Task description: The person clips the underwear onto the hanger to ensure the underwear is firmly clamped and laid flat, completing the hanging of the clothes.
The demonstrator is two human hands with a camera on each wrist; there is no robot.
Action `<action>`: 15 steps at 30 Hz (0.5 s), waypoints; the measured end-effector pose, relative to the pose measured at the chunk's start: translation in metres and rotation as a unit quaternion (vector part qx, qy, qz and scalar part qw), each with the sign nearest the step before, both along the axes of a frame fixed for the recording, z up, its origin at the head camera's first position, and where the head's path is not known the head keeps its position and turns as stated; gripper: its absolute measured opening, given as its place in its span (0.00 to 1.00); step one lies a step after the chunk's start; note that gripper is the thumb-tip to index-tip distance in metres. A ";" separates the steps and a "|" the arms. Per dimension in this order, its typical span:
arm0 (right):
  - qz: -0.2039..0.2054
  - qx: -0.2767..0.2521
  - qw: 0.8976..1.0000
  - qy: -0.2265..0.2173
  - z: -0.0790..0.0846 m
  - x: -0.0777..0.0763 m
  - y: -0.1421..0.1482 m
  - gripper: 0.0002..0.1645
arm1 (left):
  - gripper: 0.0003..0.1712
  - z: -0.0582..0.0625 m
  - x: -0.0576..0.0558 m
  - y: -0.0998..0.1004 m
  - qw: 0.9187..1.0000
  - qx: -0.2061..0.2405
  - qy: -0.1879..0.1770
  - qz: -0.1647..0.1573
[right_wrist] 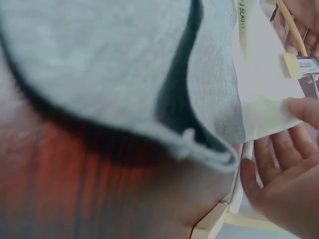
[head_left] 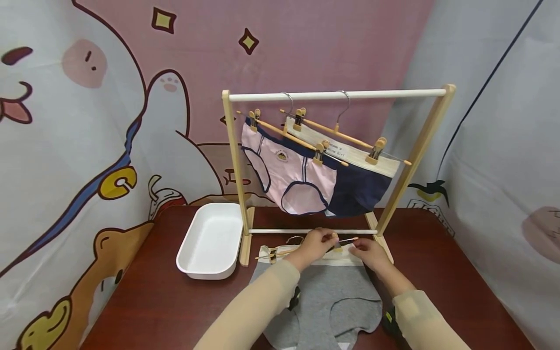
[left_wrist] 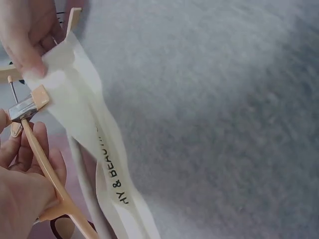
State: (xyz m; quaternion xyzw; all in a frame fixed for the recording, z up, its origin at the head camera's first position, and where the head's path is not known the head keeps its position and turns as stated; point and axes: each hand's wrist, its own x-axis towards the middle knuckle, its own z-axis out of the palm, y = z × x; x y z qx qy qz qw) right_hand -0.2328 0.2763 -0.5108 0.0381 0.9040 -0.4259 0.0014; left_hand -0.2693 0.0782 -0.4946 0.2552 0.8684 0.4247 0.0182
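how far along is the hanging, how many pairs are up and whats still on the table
Two pairs are clipped on hangers on the rack: the pink underwear and the navy underwear. In hand is the grey underwear, lying on the table: the left hand holds the wooden clip hanger while the right hand pinches the cream waistband at one clip. Left: finishing the clipping and hanging it. The white tub looks empty.

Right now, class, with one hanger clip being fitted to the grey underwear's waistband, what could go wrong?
1. The right hand pinches only the waistband corner, so it may slip out of the clip.
2. The left hand grips the wooden hanger near that clip, so fingers might get nipped.
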 end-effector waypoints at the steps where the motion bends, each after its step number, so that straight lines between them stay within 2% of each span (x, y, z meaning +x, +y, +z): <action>1: 0.000 -0.005 1.000 0.009 0.001 0.002 0.000 0.13 | 0.13 0.001 -0.001 -0.001 1.000 0.004 -0.002 -0.003; 5: 0.013 -0.003 0.999 0.048 0.006 0.008 0.001 0.09 | 0.11 0.006 -0.002 -0.005 1.000 0.019 -0.003 -0.007; 8: 0.025 0.014 0.997 0.070 0.009 0.012 0.002 0.07 | 0.10 0.009 -0.001 -0.006 1.000 0.025 -0.017 -0.004; 11: 0.030 0.013 0.997 0.064 0.011 0.015 0.003 0.08 | 0.10 0.011 -0.001 -0.005 0.999 0.023 -0.024 -0.004; 15: 0.036 -0.004 0.998 0.045 0.012 0.017 0.004 0.12 | 0.10 0.011 0.000 -0.007 1.000 0.023 -0.003 -0.009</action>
